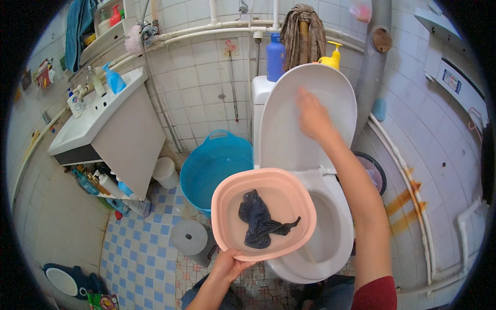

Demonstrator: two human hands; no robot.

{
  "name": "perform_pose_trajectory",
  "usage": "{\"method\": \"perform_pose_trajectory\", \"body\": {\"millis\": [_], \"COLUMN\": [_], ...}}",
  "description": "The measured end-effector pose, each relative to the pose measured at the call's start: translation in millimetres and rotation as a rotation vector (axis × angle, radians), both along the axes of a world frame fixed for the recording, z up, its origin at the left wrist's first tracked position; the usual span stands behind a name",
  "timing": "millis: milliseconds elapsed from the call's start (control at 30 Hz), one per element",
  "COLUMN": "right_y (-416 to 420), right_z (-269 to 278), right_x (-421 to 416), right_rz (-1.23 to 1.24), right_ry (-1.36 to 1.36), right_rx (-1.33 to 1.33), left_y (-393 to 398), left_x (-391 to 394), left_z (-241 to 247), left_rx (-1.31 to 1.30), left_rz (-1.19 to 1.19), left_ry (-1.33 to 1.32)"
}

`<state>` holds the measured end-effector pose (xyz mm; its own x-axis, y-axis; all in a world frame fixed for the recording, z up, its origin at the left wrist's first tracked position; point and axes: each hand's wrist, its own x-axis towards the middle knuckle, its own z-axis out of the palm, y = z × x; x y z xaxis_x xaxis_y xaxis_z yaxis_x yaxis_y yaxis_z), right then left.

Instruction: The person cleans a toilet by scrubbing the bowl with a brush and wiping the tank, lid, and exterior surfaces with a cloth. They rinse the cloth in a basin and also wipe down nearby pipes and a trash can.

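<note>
My left hand [229, 264] grips the near rim of a peach plastic basin [221, 201]. Crumpled in the basin is a dark ribbed wet cloth, perhaps a sock [259, 223], in what looks like shallow water. The basin is held over the left side of a white toilet bowl [341, 232]. My right hand [313, 114], blurred by motion, is in front of the raised toilet lid [283, 135], fingers extended and nothing visible in them. Whether it touches the lid cannot be told.
Left of the toilet stand a blue plastic tub [211, 164], a grey stool [190, 236] and a white bucket [166, 172]. A sink cabinet [128, 139] is farther left. Behind the lid are a blue bottle [275, 58], a mop head [294, 35] and a yellow pump bottle [331, 60].
</note>
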<state>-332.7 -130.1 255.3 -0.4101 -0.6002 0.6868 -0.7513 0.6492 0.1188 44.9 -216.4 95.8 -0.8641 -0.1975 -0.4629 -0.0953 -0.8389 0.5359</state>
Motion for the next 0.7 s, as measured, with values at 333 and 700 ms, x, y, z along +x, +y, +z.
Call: {"method": "perform_pose_trajectory", "body": {"millis": [333,700], "right_y": [59.6,99.0], "right_z": [-139.3,-163.4], "right_x": [130.0,118.4], "right_rz": [0.402,0.098], "right_ry": [-0.804,-0.952], "right_rx": [0.847,0.709], "left_y": [40.8,65.4], "left_x": [-40.3,-81.4], "left_z": [5.9,-8.6], "left_rx": [-0.042,-0.043], "left_rz": [-0.098,-0.256], "left_ry": [0.024,0.006]}}
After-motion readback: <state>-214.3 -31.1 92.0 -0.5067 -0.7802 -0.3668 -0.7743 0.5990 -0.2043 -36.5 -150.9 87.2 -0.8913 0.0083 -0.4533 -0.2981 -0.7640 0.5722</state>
